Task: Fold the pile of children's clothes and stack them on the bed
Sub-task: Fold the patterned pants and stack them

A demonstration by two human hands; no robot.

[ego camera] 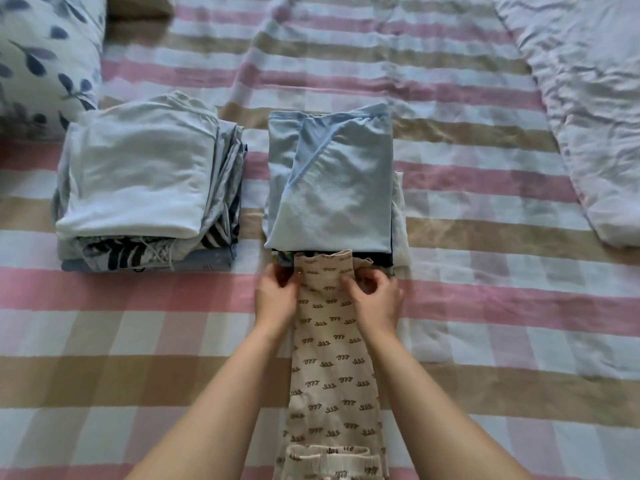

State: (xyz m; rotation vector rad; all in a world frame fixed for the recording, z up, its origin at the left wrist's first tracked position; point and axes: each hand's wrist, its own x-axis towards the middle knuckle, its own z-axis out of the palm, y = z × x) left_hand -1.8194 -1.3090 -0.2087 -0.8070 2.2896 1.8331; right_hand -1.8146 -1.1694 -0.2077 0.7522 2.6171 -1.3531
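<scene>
Bed point(485, 323) fills the whole view; no wall, floor or window seen. It is covered by a checked sheet point(114, 327) in broad pink, tan and white bands, lightly creased.

Landmark: pillow point(45, 53), white with dark blue leaf print, at the far left corner.
- Just beyond the pillow, at the top edge: a plain tan cushion or fold point(138, 5), cut off by the frame.
- Well apart from the pillow, across the bed on the far right: crumpled pale quilt point(588, 98), edge curving toward the near side.

Light soft, even, daylight-like; shadows faint.
</scene>
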